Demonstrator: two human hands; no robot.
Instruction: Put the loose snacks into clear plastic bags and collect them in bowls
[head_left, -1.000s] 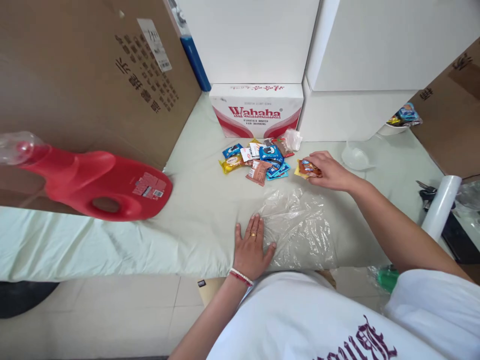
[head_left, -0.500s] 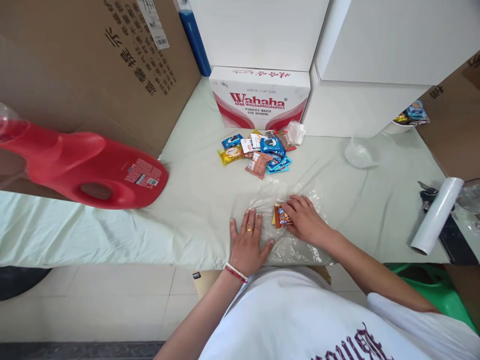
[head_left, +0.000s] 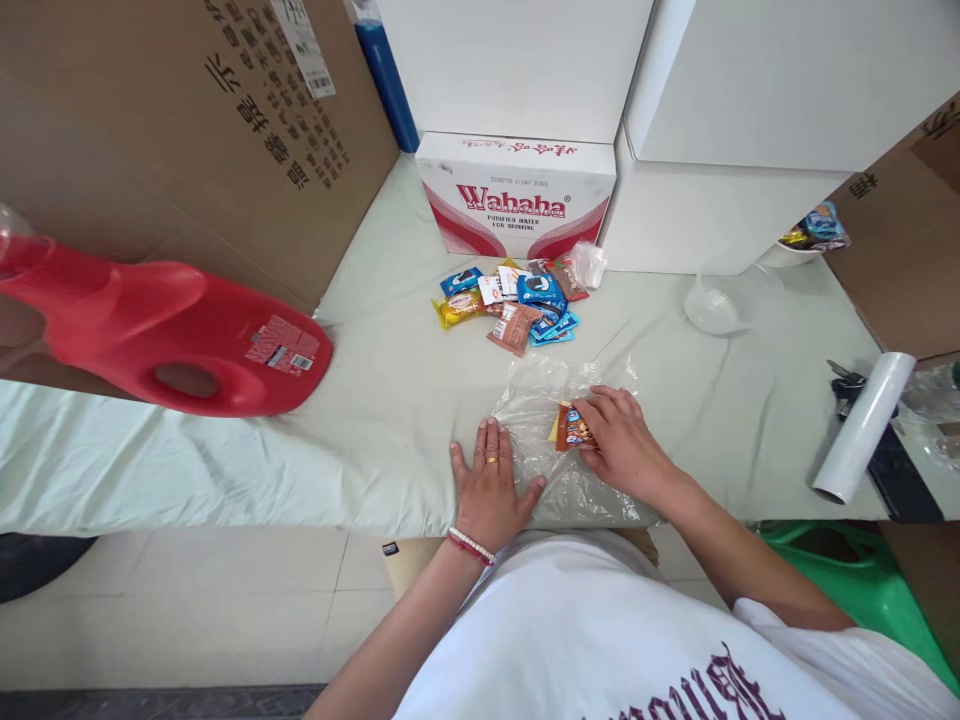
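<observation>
A sheet of clear plastic wrap (head_left: 570, 480) lies flat on the pale green cloth near the table's front edge. My left hand (head_left: 490, 485) rests flat on its left edge, fingers stretched out, a ring on one finger. My right hand (head_left: 619, 445) is on the sheet, fingers closed on a small orange-brown snack packet (head_left: 572, 428) that sits on the plastic. A pile of several colourful snack packets (head_left: 517, 300) lies farther back in the middle of the table.
A red detergent jug (head_left: 172, 335) lies on its side at the left. A Wahaha carton (head_left: 517, 195), white boxes and brown cartons line the back. A clear small bowl (head_left: 709, 310) and a roll of plastic wrap (head_left: 862, 425) are at the right.
My right hand carried the orange-brown packet from beside the pile back onto the plastic sheet. The left hand stayed flat on the sheet's edge. The view tilted slightly.
</observation>
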